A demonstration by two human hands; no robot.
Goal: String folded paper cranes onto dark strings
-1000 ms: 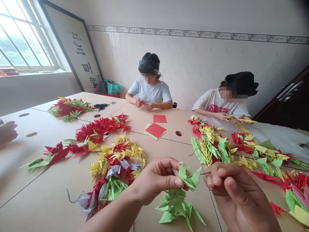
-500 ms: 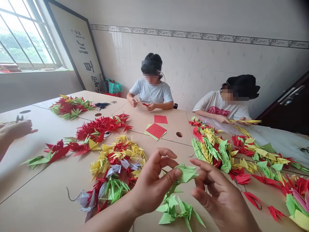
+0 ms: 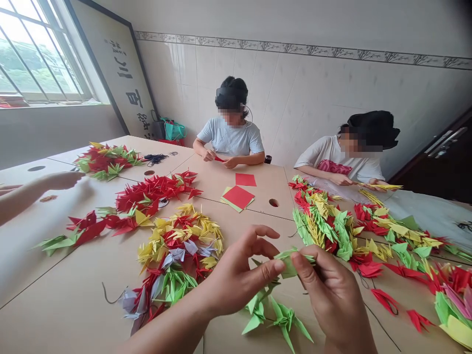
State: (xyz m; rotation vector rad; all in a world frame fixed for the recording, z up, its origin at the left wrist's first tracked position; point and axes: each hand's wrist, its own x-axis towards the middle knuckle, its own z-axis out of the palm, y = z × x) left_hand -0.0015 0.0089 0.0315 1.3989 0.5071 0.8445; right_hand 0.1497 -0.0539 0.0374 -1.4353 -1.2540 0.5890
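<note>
Since the earlier frame, the green paper crane [image 3: 293, 260] has been closed on by the right hand [image 3: 334, 295], whose fingers were spread clear of it before, and the crane has been turned flatter. It is now pinched from both sides: the near end is pressed by the thumb of the left hand [image 3: 239, 270] and the other end is clamped by the right hand, so the hands are together, with only the crane between them. It is held above the table [image 3: 265, 184], right of centre and near the viewer. Below it, a string of green cranes [image 3: 275, 319] hangs down to the tabletop. A dark thread [image 3: 381, 327] is seen lying off to the right; whether it is joined to the held crane cannot be told.

Just left of the left hand, a heap of yellow, red and green cranes [image 3: 177, 250] is spread, with a red string [image 3: 155, 196] beyond it. Long rows of mixed cranes [image 3: 332, 226] are laid out to the right. Red paper squares [image 3: 238, 197] lie towards the far side. A red scrap is held by a seated person [image 3: 230, 132] at the far side, and a yellow string by a second person [image 3: 332, 162] at the far right, while another person's hand [image 3: 62, 180] is extended from the left
</note>
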